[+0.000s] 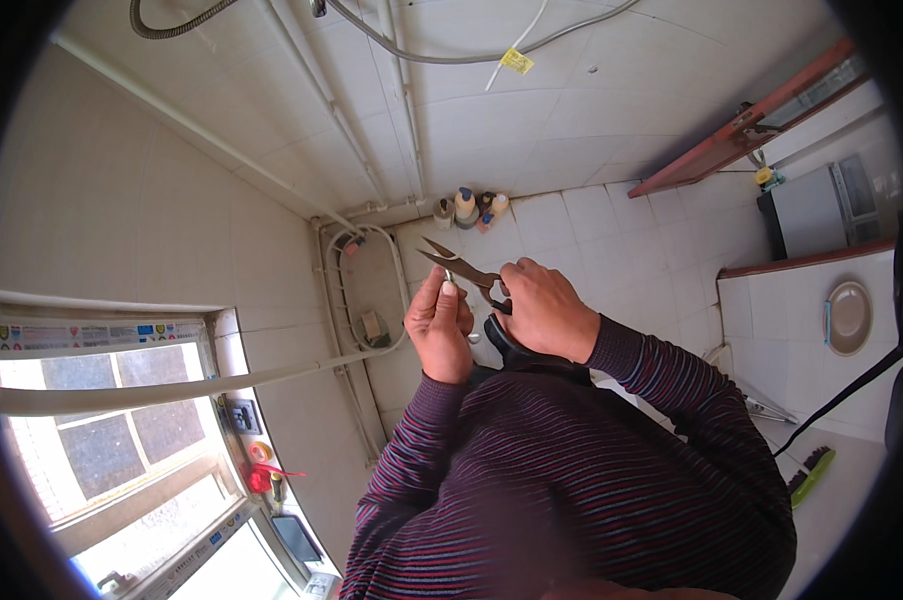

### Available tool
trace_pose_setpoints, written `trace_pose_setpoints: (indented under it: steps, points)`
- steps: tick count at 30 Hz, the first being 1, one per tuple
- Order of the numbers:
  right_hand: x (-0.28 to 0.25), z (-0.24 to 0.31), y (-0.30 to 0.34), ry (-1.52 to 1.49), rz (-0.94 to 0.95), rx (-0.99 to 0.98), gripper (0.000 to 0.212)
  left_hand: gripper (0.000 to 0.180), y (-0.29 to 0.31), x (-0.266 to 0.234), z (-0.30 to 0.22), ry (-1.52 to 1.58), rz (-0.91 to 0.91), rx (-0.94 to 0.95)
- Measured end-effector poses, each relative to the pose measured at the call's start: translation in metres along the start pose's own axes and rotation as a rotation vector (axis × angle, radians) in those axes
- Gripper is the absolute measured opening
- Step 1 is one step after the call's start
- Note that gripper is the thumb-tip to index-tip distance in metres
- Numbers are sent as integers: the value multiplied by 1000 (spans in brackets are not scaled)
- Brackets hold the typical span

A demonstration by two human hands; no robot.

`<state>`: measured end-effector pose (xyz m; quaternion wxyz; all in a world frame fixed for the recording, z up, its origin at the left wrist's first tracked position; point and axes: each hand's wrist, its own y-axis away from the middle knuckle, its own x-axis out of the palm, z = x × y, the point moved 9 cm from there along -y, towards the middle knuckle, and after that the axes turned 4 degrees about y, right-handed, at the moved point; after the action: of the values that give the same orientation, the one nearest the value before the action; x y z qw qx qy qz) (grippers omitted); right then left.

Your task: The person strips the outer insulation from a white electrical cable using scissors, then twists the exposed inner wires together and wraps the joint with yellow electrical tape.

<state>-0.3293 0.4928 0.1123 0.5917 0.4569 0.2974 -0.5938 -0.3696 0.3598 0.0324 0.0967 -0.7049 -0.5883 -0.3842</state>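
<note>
A pair of scissors [461,267] with dark, worn blades is gripped by its handles in my right hand [547,308]. The blades stand apart and point up and to the left. Pinched between thumb and fingertips of my left hand [440,322] is a small greenish, shiny piece [450,277], too small to name. This piece sits close beneath the scissor blades; whether they touch it I cannot tell. Both hands are held up in front of my striped sweater, well above the floor.
Several bottles [467,205] stand on the tiled floor by the wall. A pipe-framed rack [404,290] is in the corner, and a white pipe [172,393] crosses before the window [112,420]. To the right are a beige basin [850,318], a green brush [814,478] and a reddish door [742,130].
</note>
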Motion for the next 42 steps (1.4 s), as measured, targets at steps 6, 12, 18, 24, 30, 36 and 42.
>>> trace_pose_setpoints:
  steps: [6,12,18,24,30,36,42]
  points:
    - [1,4,0,11,4,33,44,34,3,7,1,-64,56,34]
    - [3,4,4,11,18,39,43,31,8,11,-2,-103,55,41]
    - [3,3,10,5,15,3,38,30,9,1,0,-112,75,32]
    - [10,-6,17,-65,8,-19,35,29,6,-12,2,-181,143,32]
    - [15,-7,24,-8,-137,-27,40,29,12,-16,11,-159,119,-64]
    - [9,1,20,25,-164,-40,43,30,21,-14,1,-152,112,-95]
    - [12,-15,17,-145,-109,-92,29,30,18,-19,-11,-136,162,-152]
